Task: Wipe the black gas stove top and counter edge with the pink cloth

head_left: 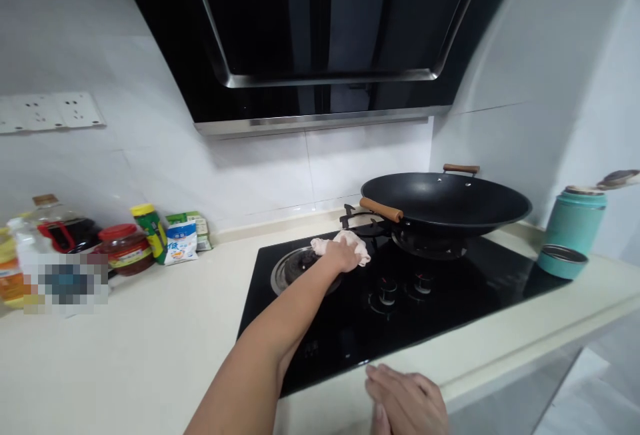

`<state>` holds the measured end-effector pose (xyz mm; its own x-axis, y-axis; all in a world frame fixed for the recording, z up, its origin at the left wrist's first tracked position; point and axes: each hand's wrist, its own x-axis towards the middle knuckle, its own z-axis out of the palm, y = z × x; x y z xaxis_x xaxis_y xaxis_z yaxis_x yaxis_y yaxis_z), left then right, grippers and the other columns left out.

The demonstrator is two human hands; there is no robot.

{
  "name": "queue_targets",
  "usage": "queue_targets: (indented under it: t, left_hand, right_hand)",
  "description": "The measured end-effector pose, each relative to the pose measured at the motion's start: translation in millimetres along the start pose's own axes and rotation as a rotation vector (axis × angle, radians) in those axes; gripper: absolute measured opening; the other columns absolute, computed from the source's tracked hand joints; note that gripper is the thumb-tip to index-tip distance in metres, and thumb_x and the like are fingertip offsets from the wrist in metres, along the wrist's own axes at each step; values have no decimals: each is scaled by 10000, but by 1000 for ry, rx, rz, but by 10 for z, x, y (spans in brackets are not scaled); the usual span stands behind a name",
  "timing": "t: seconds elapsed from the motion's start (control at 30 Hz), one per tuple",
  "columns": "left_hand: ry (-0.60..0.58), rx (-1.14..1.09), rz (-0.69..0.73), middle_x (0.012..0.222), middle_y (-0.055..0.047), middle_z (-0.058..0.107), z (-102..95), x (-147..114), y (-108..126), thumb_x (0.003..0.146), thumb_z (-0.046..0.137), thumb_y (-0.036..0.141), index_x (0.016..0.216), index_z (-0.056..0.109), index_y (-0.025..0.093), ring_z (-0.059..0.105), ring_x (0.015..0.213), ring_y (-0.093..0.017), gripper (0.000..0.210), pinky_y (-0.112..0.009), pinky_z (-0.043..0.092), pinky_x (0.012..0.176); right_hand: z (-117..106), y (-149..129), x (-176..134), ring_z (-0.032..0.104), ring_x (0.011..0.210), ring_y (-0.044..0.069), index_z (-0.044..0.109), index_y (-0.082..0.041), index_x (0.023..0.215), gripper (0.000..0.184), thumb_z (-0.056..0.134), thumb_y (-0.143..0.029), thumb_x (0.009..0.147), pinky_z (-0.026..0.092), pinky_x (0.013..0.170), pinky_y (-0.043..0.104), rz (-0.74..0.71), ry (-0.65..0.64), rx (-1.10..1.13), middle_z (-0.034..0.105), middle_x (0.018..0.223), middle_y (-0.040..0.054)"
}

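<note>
My left hand (pixel 343 255) is closed on a pale pink cloth (pixel 359 246) and presses it onto the black glass cooktop (pixel 320 342), at the far right side of the left burner (pixel 283 272). The left forearm crosses over the front of that burner. Near the counter's front edge, my right hand (pixel 407 400) is loosely open and holds nothing visible, its fingers side by side and slightly bent. A black pan support (pixel 367 222) lies just behind the cloth. To the right, a large black wok (pixel 445 202) with wooden handles sits over the other burner.
Two control knobs (pixel 387 291) stand mid-cooktop. A turquoise flask (pixel 576 222) and its turquoise cup (pixel 563 262) are at the right. Several seasonings, including a red-lidded jar (pixel 127 250) and a white-blue packet (pixel 181 243), line the left wall. A black range hood (pixel 320 28) hangs above.
</note>
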<state>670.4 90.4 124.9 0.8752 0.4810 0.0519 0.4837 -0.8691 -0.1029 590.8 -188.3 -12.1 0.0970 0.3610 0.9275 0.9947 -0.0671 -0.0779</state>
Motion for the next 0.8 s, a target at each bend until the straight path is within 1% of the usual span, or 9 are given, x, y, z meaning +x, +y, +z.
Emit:
queue_targets:
  t: [0.1, 0.17, 0.3, 0.33, 0.4, 0.47, 0.57, 0.7, 0.8]
  left_hand:
    - [13, 16, 32, 1401, -117, 568, -34, -233, 208, 959, 627, 416, 1352, 569, 193, 593, 1213, -275, 457, -533, 508, 1019]
    - [6, 25, 36, 1420, -123, 565, -45, -392, 340, 971, 592, 443, 1364, 566, 200, 554, 1276, -296, 464, -550, 467, 1056]
    - [-9, 36, -10, 1481, -172, 547, -34, -718, 564, 1015, 392, 477, 1438, 523, 217, 381, 1450, -365, 513, -568, 378, 1096]
    - [-6, 34, -26, 1494, -181, 536, -29, -805, 596, 1015, 353, 480, 1455, 507, 215, 367, 1460, -371, 536, -563, 374, 1092]
    - [2, 24, -47, 1500, -180, 531, -24, -991, 615, 1004, 319, 489, 1471, 490, 215, 401, 1439, -364, 568, -543, 387, 1076]
    - [12, 6, -50, 1472, -166, 560, -30, -1186, 578, 986, 326, 505, 1462, 501, 237, 464, 1388, -346, 574, -516, 402, 1060]
    - [36, -28, -55, 1407, -138, 613, -56, -1472, 455, 957, 350, 562, 1434, 528, 291, 541, 1309, -327, 577, -501, 404, 1056]
    - [72, -72, -98, 1329, -126, 659, -94, -1810, 220, 887, 446, 635, 1394, 567, 314, 624, 1199, -335, 612, -492, 425, 1028]
    - [99, -100, -134, 1308, -124, 674, -87, -2038, -2, 842, 508, 650, 1382, 574, 311, 639, 1182, -343, 641, -488, 431, 1024]
  right_hand:
    - [3, -51, 95, 756, 889, 176, 727, -250, 975, 273, 526, -108, 858, 445, 825, 325, 12, 171, 102, 797, 976, -17]
    - [5, -89, 133, 747, 875, 175, 719, -225, 957, 266, 493, -105, 886, 420, 838, 339, 30, 230, 138, 793, 954, 5]
    - [-20, -157, 147, 731, 868, 163, 716, -221, 927, 269, 471, -108, 924, 388, 879, 355, 70, 214, 145, 786, 944, 7]
    - [-31, -168, 143, 729, 869, 160, 716, -224, 926, 271, 471, -107, 930, 383, 887, 356, 77, 204, 141, 786, 943, 5]
    - [-54, -185, 128, 726, 879, 158, 715, -225, 923, 275, 470, -102, 941, 378, 895, 355, 91, 184, 135, 786, 942, 2]
    - [-76, -193, 109, 725, 903, 160, 717, -223, 927, 280, 468, -97, 950, 378, 897, 352, 98, 164, 128, 787, 951, 6]
    - [-101, -195, 77, 721, 939, 168, 718, -219, 950, 280, 466, -99, 963, 380, 898, 352, 92, 132, 124, 787, 987, 18]
    - [-117, -187, 45, 716, 937, 177, 714, -213, 983, 247, 484, -124, 980, 379, 900, 360, 80, 105, 135, 784, 1003, 26]
    - [-114, -189, 38, 716, 928, 182, 714, -207, 987, 248, 477, -132, 988, 380, 891, 362, 73, 108, 132, 786, 999, 36]
